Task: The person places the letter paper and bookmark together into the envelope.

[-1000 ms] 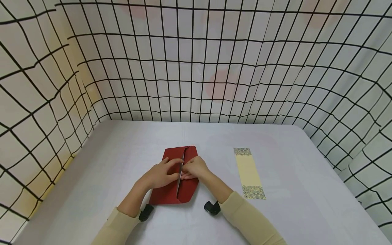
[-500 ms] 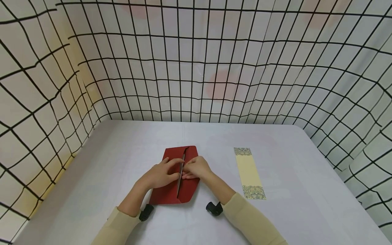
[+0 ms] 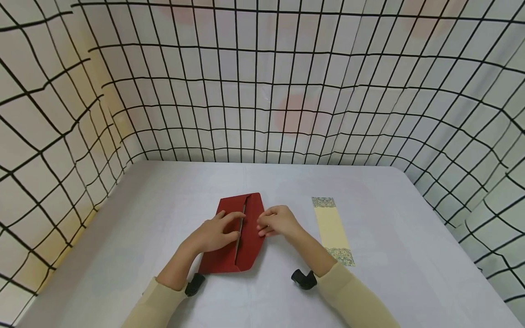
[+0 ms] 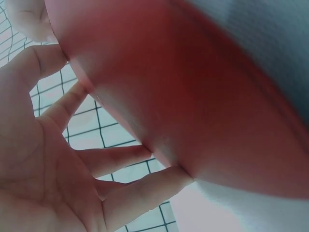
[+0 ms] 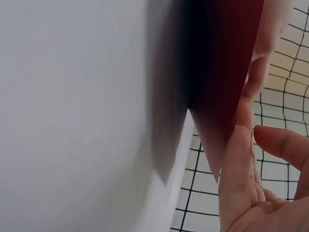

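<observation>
A red paper envelope [image 3: 221,259] rests on the table, its flap side up, with a dark slit running along the flap's edge. My left hand [image 3: 213,234] rests on its left part, fingers spread and slightly bent. In the left wrist view, the fingertips [image 4: 181,174] press against the red paper. My right hand [image 3: 280,221] is at the outer right side of the flap [image 3: 251,246], fingers loosely bent. The right wrist view has its fingertips [image 5: 239,140] at the upper side of the red flap, with the paper's raised edge casting a shadow below.
To the right on the white table [image 3: 393,228] lies a pale yellow paper strip [image 3: 332,228] with patterned ends. A black camera [image 3: 304,279] sits at the right wrist, another [image 3: 194,284] at the left. Behind rises a white wall with a black grid [image 3: 262,95].
My right hand has drawn back to the right, from the slit near the left fingers to the flap's outer edge. The left hand and the yellow strip have stayed in place.
</observation>
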Motion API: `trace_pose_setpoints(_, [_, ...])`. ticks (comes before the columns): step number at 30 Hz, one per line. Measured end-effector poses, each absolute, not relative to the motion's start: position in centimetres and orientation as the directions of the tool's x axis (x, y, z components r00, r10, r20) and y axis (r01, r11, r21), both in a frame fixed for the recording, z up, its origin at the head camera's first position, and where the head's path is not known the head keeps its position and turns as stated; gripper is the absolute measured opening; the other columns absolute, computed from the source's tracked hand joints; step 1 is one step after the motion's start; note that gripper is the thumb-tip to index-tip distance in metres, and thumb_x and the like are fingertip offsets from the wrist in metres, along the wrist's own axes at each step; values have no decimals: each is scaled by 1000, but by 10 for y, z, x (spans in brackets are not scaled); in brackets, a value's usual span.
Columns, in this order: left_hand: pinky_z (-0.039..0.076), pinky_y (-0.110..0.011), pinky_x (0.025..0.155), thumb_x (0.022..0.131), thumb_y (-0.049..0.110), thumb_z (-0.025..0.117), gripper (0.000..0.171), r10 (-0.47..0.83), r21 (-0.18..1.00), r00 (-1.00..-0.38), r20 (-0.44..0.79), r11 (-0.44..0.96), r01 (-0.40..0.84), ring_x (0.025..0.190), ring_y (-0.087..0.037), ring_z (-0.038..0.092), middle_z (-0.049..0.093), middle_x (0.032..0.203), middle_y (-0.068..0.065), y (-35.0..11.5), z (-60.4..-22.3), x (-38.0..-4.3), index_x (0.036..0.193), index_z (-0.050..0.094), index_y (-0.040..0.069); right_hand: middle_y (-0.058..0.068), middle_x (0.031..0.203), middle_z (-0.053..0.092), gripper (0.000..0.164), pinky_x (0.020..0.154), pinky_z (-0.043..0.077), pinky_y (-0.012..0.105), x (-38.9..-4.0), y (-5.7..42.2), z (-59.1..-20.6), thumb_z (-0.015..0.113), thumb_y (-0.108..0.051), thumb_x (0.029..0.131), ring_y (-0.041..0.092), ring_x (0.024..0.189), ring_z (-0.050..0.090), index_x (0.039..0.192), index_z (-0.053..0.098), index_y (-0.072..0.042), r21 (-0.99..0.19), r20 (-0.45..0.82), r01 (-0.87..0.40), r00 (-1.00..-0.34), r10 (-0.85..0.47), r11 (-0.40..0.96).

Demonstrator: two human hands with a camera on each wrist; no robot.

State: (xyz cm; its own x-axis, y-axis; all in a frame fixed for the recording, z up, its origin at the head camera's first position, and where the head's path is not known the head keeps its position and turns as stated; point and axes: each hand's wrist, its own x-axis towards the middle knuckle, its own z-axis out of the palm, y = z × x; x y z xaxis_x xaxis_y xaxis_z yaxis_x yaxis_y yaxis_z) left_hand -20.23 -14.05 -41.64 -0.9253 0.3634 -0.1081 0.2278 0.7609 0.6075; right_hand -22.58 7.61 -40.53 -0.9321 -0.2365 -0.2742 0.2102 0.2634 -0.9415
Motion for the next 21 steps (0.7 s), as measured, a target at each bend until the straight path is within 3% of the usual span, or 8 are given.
trace_pose_setpoints(21, [39,-62,96,93,28,58,46,364,623,-925,-112,751,220,133,-50,36,35,149,-25,-142,-414,-200,138,50,29,5,80,71,17,64,53,28,-227,163,-410,64,-11,91,15,67,70,99,67,3,-910,-256,216,-964,-68,354])
